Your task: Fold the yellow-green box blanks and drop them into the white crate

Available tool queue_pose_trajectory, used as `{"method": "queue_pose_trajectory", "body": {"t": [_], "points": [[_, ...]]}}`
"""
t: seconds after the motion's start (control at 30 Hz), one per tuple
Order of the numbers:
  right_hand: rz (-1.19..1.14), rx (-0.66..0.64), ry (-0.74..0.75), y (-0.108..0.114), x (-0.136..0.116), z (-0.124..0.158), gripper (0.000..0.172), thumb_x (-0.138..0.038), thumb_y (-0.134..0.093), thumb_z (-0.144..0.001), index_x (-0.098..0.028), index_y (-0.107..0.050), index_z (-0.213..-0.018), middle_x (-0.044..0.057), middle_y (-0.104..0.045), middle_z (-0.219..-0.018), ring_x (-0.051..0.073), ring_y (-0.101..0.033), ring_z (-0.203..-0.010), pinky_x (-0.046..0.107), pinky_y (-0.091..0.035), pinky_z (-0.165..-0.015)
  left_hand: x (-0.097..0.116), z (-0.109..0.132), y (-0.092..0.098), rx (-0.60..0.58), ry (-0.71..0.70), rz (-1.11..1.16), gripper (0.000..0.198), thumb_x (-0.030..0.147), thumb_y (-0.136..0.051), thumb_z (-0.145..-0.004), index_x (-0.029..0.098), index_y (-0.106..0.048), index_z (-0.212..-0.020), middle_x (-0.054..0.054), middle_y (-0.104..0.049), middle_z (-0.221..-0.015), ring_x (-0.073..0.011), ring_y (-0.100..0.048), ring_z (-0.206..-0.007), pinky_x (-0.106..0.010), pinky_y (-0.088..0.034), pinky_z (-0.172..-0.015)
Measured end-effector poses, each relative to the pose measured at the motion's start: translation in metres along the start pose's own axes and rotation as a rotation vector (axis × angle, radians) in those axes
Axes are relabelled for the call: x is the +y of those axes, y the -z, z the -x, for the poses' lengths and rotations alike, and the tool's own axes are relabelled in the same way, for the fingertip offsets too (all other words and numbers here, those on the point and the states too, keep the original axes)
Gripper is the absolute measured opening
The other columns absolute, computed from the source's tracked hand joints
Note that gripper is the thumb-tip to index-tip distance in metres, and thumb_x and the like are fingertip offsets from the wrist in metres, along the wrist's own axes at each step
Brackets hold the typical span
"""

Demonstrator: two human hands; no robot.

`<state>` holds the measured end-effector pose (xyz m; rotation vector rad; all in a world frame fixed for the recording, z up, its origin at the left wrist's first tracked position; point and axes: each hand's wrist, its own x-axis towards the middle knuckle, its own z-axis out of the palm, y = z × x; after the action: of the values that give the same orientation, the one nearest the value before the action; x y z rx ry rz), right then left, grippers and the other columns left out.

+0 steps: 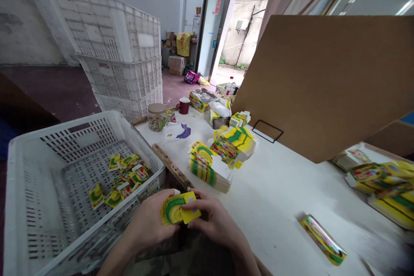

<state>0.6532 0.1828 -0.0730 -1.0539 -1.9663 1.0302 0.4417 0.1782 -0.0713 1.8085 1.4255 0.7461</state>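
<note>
A small yellow and green carton [173, 212] is between my two hands, just over the front edge of the table. My left hand [152, 217] is closed around its left side. The fingers of my right hand [211, 217] pinch its right end, where a yellow flap [191, 215] sticks out. What is inside the carton is hidden. On the table beyond my hands stands a row of flattened cartons [207, 168], with another fanned stack of cartons [234, 144] behind it.
A white plastic crate [87, 140] at left holds several small yellow-green packs [124, 181]. Farther back stand a lidded jar [157, 117], a red mug [184, 105] and stacked crates [113, 51]. A large cardboard sheet [323, 82] rises at right; a shiny yellow-green pack [323, 239] lies nearby.
</note>
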Motion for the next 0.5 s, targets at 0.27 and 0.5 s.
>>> {"method": "queue_pose_trajectory", "body": {"t": [0.27,0.5], "points": [[-0.065,0.234,0.056,-0.008,0.007,-0.014,0.057,-0.024,-0.071,-0.079,-0.025,-0.054,-0.133,0.012,-0.052,-0.138,0.025,-0.055,-0.12,0.041,-0.048,-0.099,-0.01,-0.007,-0.011,0.279,-0.003,-0.001,0.058,0.037,-0.069,-0.071,0.019,-0.05,-0.123,-0.014,-0.062,-0.12,-0.0319,-0.058,-0.112,-0.048,-0.045,-0.098],[0.52,0.68,-0.27,0.034,0.044,-0.07,0.019,-0.031,-0.065,-0.08,-0.015,-0.066,-0.091,0.016,-0.06,-0.096,0.033,-0.057,-0.096,0.05,-0.046,-0.087,-0.034,-0.016,0.003,0.791,0.07,-0.101,0.082,0.054,-0.067,-0.071,0.011,-0.036,-0.134,-0.021,-0.046,-0.133,-0.0389,-0.043,-0.127,-0.059,-0.033,-0.107]]}}
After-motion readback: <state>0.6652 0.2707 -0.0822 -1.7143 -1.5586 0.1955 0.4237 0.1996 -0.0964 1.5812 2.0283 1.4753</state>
